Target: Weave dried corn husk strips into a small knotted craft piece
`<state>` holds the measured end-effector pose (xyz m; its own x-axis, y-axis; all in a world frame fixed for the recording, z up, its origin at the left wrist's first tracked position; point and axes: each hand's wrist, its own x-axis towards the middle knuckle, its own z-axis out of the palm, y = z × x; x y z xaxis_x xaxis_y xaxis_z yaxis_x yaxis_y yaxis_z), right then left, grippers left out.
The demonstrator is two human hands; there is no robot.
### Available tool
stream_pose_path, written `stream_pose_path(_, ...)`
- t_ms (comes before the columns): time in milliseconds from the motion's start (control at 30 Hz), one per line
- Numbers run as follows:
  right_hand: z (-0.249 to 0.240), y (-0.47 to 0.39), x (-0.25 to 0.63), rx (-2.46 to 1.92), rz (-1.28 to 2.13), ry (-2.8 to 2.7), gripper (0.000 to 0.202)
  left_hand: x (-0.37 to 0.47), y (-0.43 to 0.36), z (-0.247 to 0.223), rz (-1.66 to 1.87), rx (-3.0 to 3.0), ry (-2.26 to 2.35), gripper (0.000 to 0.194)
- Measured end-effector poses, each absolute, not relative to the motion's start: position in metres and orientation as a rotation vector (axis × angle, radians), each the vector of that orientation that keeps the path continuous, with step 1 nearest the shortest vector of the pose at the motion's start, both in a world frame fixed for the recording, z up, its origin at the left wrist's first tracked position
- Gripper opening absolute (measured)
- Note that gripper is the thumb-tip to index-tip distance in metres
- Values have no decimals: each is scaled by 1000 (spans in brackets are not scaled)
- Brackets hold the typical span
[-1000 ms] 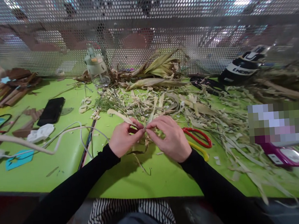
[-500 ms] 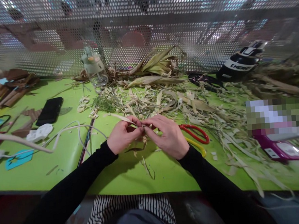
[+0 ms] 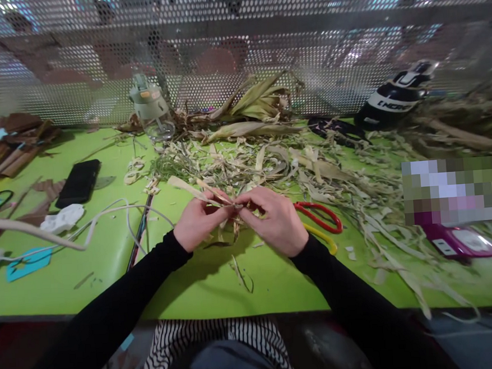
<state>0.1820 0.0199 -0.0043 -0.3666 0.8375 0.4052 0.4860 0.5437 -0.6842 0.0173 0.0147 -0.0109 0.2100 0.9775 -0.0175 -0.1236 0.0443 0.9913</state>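
My left hand [image 3: 200,221] pinches a pale corn husk strip [image 3: 182,184], whose free end sticks out up and to the left. Tip to tip with it, my right hand [image 3: 273,219] is closed on the same husk piece; its fingers hide where the strips meet. Short husk ends dangle below the fingertips. Just right of my right hand lie scissors with a red handle loop [image 3: 322,215] and a yellow one. Behind both hands spreads a heap of shredded husk [image 3: 236,165]. A loose curled scrap [image 3: 241,275] lies in front of them.
Whole dried husks [image 3: 261,102] rest against a perforated metal screen [image 3: 220,51]. A clear bottle [image 3: 153,112] and a black bottle [image 3: 392,104] stand at the back. On the left are a phone [image 3: 78,182], a white power strip [image 3: 62,219] and cables; a magenta device [image 3: 458,240] lies right.
A second strip end now shows above my left hand, and the pale strip points a little higher. Both hands stay pinched together in nearly the same place; the view has shifted slightly.
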Motion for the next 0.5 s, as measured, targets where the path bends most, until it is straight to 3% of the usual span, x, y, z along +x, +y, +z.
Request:
stream_pose_path(133, -8, 20, 179, -1108, 1276, -1611, 14, 17, 14, -12, 1060, 1189, 940, 16)
stream_pose_path(233, -9, 24, 178, -1135, 1503, -1342, 23, 15, 15, -14, 994, 1055, 864, 17)
stream_pose_path(367, -10, 31, 183, -1232, 1363, -1552, 25, 14, 19, -18, 1060, 865, 830, 21)
stream_pose_path(500, -8, 35, 192, -1287, 1003, -1906, 16, 16, 21, -20, 1132, 909, 883, 18)
